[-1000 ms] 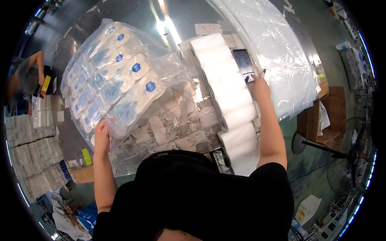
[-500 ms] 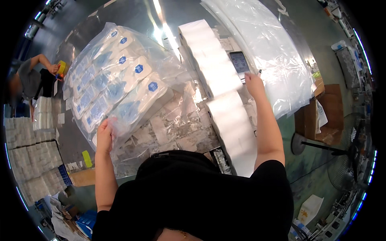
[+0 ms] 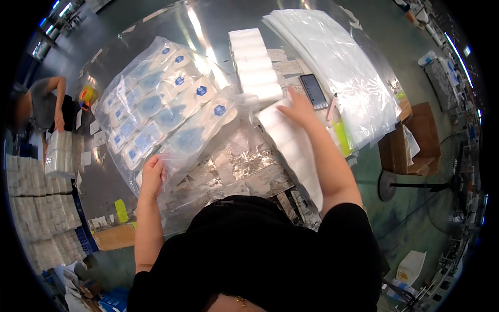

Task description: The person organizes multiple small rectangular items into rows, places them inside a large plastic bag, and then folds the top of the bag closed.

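Observation:
A large clear plastic bag (image 3: 218, 93) lies on the left of the table, filled with rows of white tissue packs (image 3: 171, 112) bearing blue marks. My left hand (image 3: 152, 176) pinches the bag's near edge. Two rows of white rolls stand to the right of it: a far row (image 3: 254, 65) and a near row (image 3: 291, 151). My right hand (image 3: 300, 109) rests on the near row's far end, thumb and fingers apart. A phone (image 3: 313, 91) with a lit screen lies just beyond that hand, and a pen (image 3: 332, 106) lies beside it.
Flat clear plastic bags (image 3: 348, 73) are stacked at the right. A yellow tape roll (image 3: 88, 96) sits at the left edge, near another person (image 3: 44, 106) who handles white packs. A cardboard box (image 3: 423, 138) and a fan (image 3: 444, 192) stand right of the table.
My right hand has left the phone and moved left onto the near row of rolls. My left hand still grips the bag. The other person's hand has moved from the tape to the white packs.

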{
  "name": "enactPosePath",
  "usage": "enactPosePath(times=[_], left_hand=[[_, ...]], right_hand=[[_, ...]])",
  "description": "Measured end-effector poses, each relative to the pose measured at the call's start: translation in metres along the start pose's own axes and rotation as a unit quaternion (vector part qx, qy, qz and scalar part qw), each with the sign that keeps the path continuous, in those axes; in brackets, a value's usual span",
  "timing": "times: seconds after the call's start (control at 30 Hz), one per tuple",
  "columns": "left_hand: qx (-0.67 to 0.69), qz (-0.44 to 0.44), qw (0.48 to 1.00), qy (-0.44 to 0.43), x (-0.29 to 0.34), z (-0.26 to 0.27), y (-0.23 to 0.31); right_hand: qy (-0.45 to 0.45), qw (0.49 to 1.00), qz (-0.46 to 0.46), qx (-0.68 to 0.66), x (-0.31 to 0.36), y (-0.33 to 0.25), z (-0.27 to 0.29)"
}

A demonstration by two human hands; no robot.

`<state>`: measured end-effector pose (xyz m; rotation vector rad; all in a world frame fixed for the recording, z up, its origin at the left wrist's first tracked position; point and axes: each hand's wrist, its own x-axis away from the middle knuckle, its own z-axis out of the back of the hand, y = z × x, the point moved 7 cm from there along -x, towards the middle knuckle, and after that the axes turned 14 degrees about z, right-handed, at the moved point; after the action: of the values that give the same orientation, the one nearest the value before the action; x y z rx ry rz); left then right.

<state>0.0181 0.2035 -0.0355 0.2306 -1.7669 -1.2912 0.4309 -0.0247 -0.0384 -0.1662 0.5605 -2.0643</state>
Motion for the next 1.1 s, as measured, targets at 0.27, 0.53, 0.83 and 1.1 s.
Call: enactPosePath(times=[0.27, 0.53, 0.83, 1.1], left_hand=[[0.001, 0.000, 0.999, -0.032, 0.007, 0.021, -0.007], [-0.021, 0.007, 0.996, -0.086, -0.005, 0.020, -0.006], [-0.068, -0.003, 0.989, -0.134, 0.008, 0.012, 0.001], [-0.234, -0.009, 0.959, -0.161, 0.019, 0.007, -0.002]], right_hand=[[-0.138, 0.962, -0.233, -0.044, 0.183, 0.034, 0.019], [-0.144, 0.960, -0.235, 0.051, 0.159, -0.085, -0.012], [0.099, 0.856, -0.335, -0.382, 0.257, -0.133, -0.147], [0.183, 0.560, -0.275, -0.760, 0.285, -0.184, -0.161]])
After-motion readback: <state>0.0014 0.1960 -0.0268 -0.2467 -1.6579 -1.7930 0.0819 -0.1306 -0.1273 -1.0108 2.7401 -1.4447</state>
